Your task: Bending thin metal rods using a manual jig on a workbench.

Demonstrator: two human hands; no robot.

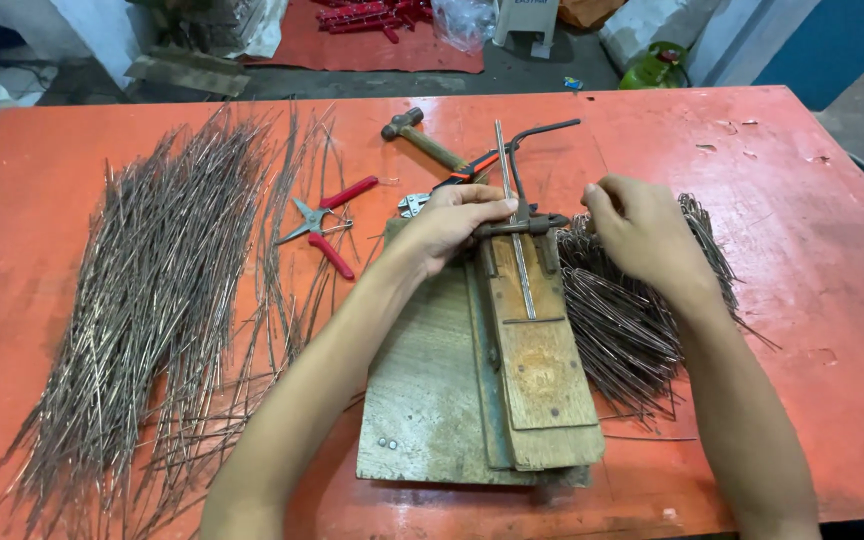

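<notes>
A wooden bending jig [532, 360] lies on the orange table [812, 260], with a metal strip and a bent steel lever [524, 150] at its far end. My left hand [452, 225] rests on the jig's top left and grips the metal cross bar there. To the right of the jig's head, my right hand [642, 235] pinches a thin wire. Under and beside that hand lies a heap of bent wires [622, 320].
A big pile of straight thin wires [162, 290] covers the table's left half. Red-handled snips [324, 225], a hammer [422, 138] and red-handled cutters [457, 175] lie beyond the jig. Past the far edge are a red mat, a plastic bag and a green bottle.
</notes>
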